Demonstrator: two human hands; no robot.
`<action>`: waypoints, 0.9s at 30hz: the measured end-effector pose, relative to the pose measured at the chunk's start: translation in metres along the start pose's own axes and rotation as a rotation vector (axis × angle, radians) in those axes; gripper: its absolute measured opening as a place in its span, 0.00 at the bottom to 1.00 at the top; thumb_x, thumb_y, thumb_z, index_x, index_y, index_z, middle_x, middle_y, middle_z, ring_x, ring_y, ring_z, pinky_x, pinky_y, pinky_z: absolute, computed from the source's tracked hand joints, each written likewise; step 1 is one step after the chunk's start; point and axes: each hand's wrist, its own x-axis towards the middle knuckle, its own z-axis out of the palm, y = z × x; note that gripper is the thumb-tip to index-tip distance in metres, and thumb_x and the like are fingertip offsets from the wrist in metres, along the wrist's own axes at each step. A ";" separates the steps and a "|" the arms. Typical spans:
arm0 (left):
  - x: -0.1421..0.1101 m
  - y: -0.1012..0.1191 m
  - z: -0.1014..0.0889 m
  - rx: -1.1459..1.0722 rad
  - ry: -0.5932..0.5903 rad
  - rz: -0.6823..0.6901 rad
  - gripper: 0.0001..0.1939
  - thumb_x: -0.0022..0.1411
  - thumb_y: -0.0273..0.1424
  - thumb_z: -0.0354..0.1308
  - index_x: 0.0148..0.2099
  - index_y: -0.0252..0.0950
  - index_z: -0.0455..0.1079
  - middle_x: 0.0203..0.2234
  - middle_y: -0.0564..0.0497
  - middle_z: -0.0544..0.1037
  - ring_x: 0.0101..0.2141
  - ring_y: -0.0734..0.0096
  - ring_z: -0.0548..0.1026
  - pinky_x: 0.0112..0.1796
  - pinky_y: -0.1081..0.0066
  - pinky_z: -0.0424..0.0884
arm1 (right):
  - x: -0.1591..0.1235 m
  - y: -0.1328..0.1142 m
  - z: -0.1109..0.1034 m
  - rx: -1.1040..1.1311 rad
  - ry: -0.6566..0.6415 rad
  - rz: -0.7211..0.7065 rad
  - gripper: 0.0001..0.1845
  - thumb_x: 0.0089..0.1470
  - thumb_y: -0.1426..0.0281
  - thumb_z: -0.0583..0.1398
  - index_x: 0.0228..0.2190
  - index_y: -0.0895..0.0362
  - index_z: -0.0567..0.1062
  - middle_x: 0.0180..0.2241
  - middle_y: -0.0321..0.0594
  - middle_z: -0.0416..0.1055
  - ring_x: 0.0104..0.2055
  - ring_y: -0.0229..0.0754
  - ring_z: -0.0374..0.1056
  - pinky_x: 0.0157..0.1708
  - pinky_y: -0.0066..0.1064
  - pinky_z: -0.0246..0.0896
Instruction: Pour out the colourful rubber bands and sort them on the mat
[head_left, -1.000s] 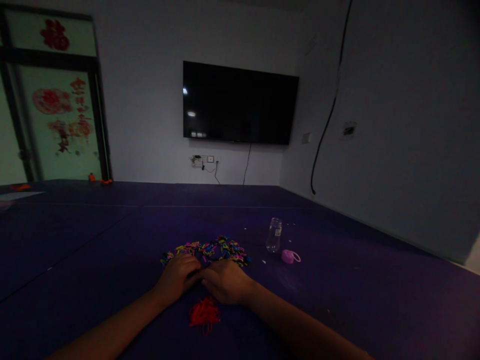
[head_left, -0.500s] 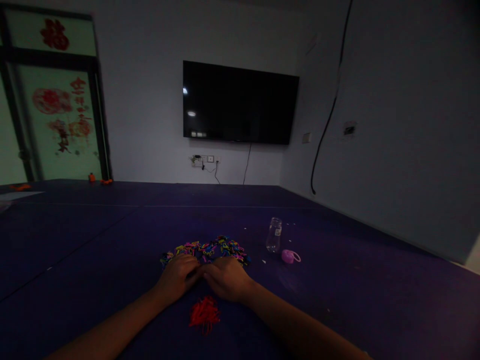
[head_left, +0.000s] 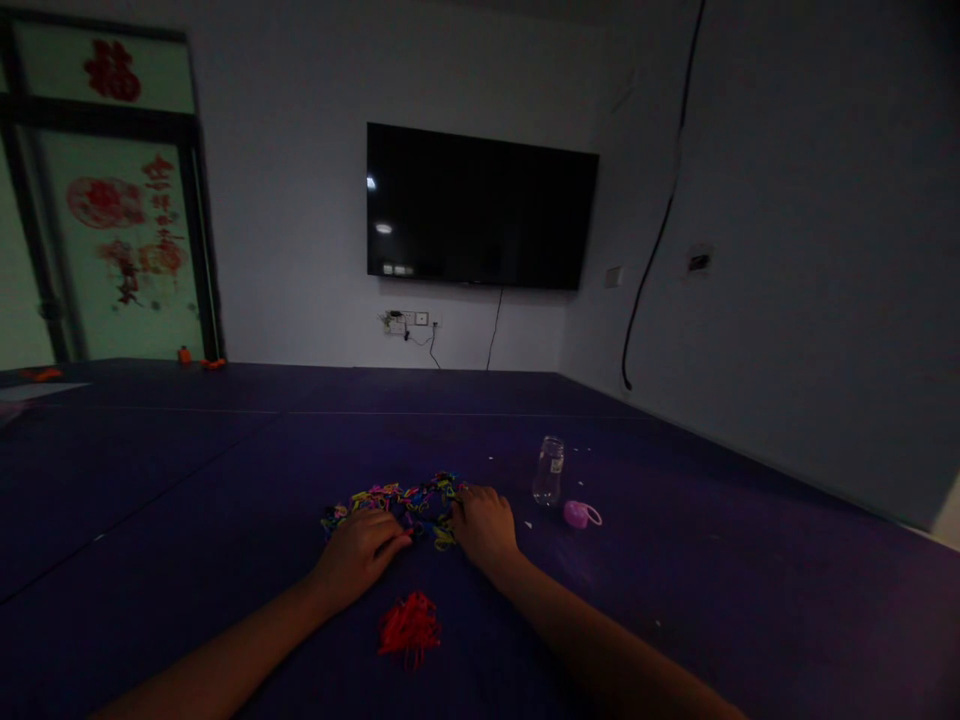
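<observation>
Small, thin coloured loops that look like rubber bands lie in a loose multicoloured pile (head_left: 420, 500) on the dark purple tabletop. My left hand (head_left: 361, 552) rests at the pile's near left side, its fingers curled and its thumb close against the forefinger. Whatever sits at those fingertips is too small and dark to make out. Over the pile's right end lies my right hand (head_left: 486, 525), thumb apart from the fingers and touching the loops; its fingertips are partly hidden. Between my forearms, nearer to me, is a separate heap of red loops (head_left: 409, 628).
To the right of the pile stand a clear bottle without a lid (head_left: 547, 472) and a pink cap with a ring handle (head_left: 580, 514). Small white scraps dot the purple tabletop (head_left: 225, 470). Orange items (head_left: 213, 364) lie at the far left edge, below a wall-mounted television's level.
My right hand has moved away from my left hand, to the right and onto the pile's right end. The left hand has stayed nearly in place.
</observation>
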 end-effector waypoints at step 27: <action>-0.001 -0.001 0.004 -0.019 -0.049 -0.011 0.15 0.66 0.33 0.49 0.30 0.36 0.70 0.23 0.51 0.74 0.27 0.69 0.72 0.30 0.70 0.65 | -0.004 -0.009 0.001 0.100 -0.076 -0.463 0.13 0.60 0.70 0.50 0.37 0.58 0.74 0.38 0.45 0.74 0.43 0.45 0.68 0.45 0.34 0.56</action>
